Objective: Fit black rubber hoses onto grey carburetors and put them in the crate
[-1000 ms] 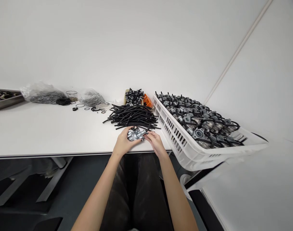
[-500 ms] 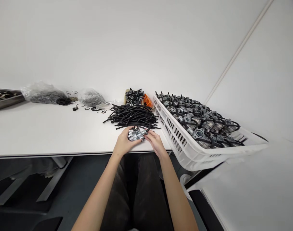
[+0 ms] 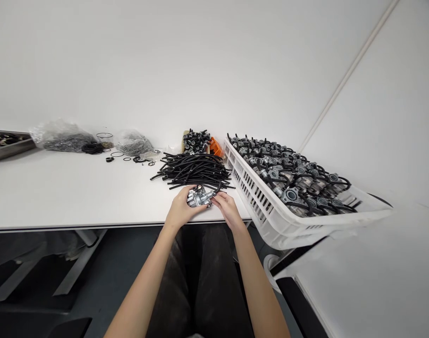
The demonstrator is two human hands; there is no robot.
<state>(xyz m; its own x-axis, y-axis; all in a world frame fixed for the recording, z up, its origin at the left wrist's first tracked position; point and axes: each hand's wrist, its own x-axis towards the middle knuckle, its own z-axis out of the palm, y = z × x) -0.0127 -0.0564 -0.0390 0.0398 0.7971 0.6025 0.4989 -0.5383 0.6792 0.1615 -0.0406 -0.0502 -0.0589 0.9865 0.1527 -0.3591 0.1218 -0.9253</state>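
A silver metal carburetor (image 3: 199, 197) is held just above the front part of the table. My left hand (image 3: 181, 206) wraps round its left side, with the thumb along the near edge. The fingers of my right hand (image 3: 227, 206) close on its right end, where a short black rubber piece (image 3: 217, 188) sticks up. How that piece joins the carburetor is partly hidden by the fingertips. Just beyond both hands lies a pile of short black rubber hoses (image 3: 196, 169).
To the right, a white slotted crate (image 3: 267, 206) holds many carburetors with black hoses. Behind the hoses stand a container of small black-and-silver parts (image 3: 196, 141) and an orange bin (image 3: 216, 147). Plastic bags (image 3: 133, 142), loose rings (image 3: 117, 154) and a metal tray (image 3: 13, 151) lie leftward.
Almost nothing differs. Both hands stay on the carburetor, and the black rubber piece at its right end leans slightly more to the right.
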